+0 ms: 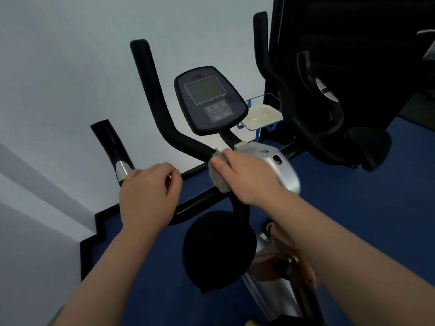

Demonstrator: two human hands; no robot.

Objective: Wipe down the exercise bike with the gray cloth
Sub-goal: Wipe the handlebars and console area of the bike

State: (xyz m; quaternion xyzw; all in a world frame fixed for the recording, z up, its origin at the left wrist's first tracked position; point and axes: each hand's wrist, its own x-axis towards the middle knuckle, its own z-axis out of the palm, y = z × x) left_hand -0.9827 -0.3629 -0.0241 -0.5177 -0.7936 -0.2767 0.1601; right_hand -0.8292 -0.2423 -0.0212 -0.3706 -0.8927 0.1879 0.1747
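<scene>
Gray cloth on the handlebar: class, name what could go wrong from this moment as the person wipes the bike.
1. The gray cloth is bunched under the right hand, so it may slip off the round handlebar.
2. The console sits just above; an upward stroke might press its buttons.
3. The left hand grips the bar, so that covered patch could go unwiped.

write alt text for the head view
The right hand presses a gray cloth onto the exercise bike's black handlebar near the stem, while the left hand grips the lower left bar. The console sits above.
</scene>
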